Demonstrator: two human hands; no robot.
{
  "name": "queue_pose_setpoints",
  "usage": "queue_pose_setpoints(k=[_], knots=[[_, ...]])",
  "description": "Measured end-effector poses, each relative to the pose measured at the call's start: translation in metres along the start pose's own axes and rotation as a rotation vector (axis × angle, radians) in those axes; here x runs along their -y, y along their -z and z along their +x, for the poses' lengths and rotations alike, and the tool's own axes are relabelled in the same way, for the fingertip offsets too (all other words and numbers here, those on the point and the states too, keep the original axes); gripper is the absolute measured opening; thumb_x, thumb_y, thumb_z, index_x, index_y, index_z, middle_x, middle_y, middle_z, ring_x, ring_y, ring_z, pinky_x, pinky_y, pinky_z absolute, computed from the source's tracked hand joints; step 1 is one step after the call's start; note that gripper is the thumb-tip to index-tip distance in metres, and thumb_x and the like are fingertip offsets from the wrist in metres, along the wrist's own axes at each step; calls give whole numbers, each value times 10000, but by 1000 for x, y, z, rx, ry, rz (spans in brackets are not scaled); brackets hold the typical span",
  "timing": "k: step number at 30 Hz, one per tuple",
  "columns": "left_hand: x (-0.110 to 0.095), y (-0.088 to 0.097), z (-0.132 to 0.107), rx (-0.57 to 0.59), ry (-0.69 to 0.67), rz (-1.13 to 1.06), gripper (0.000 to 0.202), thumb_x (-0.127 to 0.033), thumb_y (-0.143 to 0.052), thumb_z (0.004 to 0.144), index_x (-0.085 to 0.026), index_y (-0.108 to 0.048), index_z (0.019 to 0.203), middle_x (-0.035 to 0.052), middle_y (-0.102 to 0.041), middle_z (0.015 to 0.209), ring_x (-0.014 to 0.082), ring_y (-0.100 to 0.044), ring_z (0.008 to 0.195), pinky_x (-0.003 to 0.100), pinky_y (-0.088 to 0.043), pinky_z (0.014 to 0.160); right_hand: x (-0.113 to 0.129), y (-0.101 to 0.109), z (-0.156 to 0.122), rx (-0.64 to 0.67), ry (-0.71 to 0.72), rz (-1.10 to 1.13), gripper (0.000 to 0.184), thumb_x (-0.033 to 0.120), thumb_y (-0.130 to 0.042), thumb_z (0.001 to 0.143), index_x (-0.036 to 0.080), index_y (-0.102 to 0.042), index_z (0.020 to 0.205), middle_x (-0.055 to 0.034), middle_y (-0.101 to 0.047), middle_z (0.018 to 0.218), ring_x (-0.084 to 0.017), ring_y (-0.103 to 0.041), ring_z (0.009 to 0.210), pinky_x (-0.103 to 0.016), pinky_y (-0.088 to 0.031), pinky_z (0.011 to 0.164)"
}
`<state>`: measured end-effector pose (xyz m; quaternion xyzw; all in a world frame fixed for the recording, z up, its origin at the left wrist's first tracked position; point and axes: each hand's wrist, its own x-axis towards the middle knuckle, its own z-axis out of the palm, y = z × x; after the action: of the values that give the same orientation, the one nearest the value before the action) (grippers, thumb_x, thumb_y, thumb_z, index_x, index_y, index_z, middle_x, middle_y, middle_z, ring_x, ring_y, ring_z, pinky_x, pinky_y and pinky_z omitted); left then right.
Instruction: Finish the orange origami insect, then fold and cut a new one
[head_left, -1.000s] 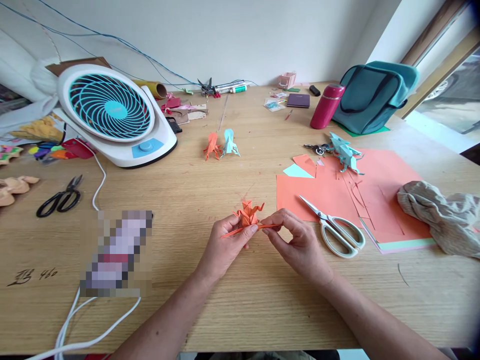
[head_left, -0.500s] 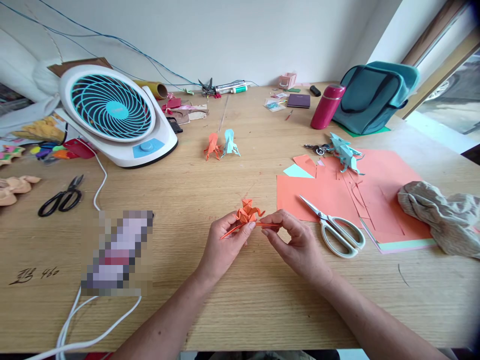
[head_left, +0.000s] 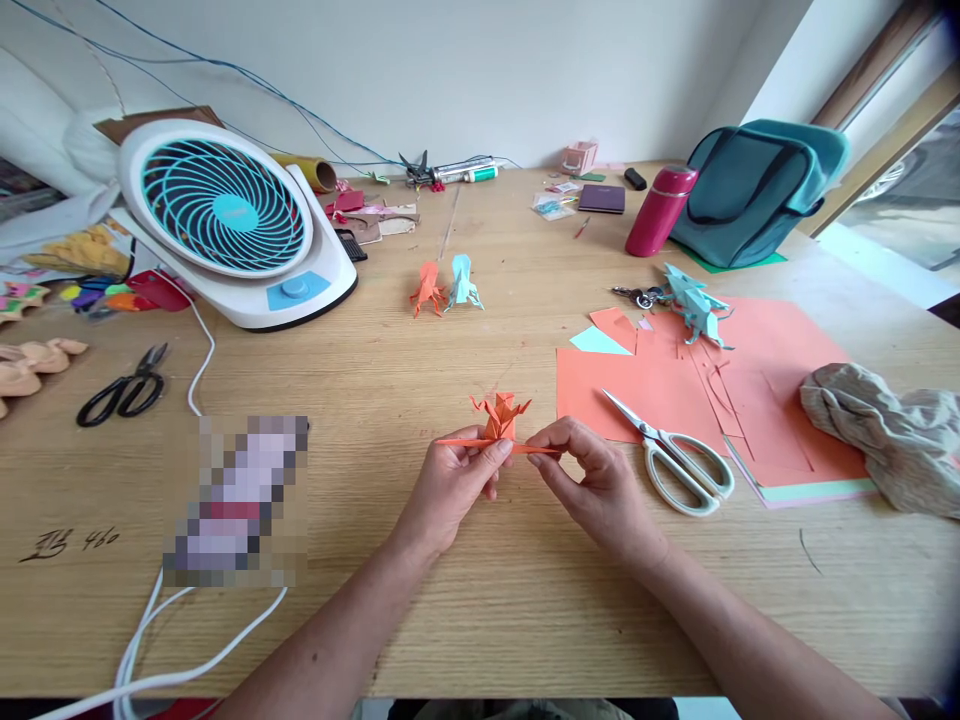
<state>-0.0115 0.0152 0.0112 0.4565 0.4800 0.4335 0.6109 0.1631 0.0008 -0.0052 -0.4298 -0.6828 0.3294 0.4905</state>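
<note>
Between both hands, low over the table's front half, is an orange origami figure (head_left: 501, 415) with thin folded limbs spreading sideways and upward. My left hand (head_left: 457, 485) is closed on its lower body, the thumb pressed against the front. With thumb and forefinger my right hand (head_left: 589, 475) pinches the tip of the thin limb that points right. Farther back stand two finished-looking origami figures side by side, an orange origami insect (head_left: 427, 288) and a light-blue origami insect (head_left: 463, 282). The underside of the held figure is hidden by my left fingers.
White-handled scissors (head_left: 679, 465) lie right of my right hand, partly on orange paper sheets (head_left: 630, 390). A larger blue origami figure (head_left: 697, 305) and a crumpled cloth (head_left: 885, 430) lie farther right. Left are black scissors (head_left: 127, 385) and a fan (head_left: 240, 220); behind, a pink bottle (head_left: 660, 210).
The origami figure has been turned in my left hand, so its left limb now points level instead of sloping down. My right hand keeps its pinch on the right limb. The view shifted slightly.
</note>
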Motion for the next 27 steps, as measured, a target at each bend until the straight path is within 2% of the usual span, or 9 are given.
queue_pose_setpoints(k=[6,10,19,27], knots=[[0,0,-1,37,-4,22,279,-412,-744,782,-144,-683,739,14,-604,692,96,-485,568,206,-426,451,-1,1,-1,6,-9,-2,44,220,-603,951,230,-621,913,-6,-630,828,-140,-592,750,-296,-506,699],[2,1,-1,37,-26,50,264,-403,-741,784,-150,-685,739,10,-607,683,95,-482,555,209,-435,453,0,1,-1,7,35,-24,58,197,-596,951,235,-611,910,-4,-617,818,-143,-582,743,-302,-499,686],[4,2,-2,-1,-139,179,200,-364,-706,832,-163,-714,832,-1,-620,689,92,-478,543,206,-437,488,0,1,-1,-26,100,-76,106,143,-590,945,246,-578,919,-1,-596,820,-145,-569,745,-311,-487,680],[3,0,-7,-55,-291,303,182,-324,-698,862,-181,-673,752,-13,-550,666,109,-466,600,227,-411,567,2,2,1,-30,166,-142,156,95,-578,933,245,-542,915,0,-564,808,-142,-541,735,-299,-475,669]])
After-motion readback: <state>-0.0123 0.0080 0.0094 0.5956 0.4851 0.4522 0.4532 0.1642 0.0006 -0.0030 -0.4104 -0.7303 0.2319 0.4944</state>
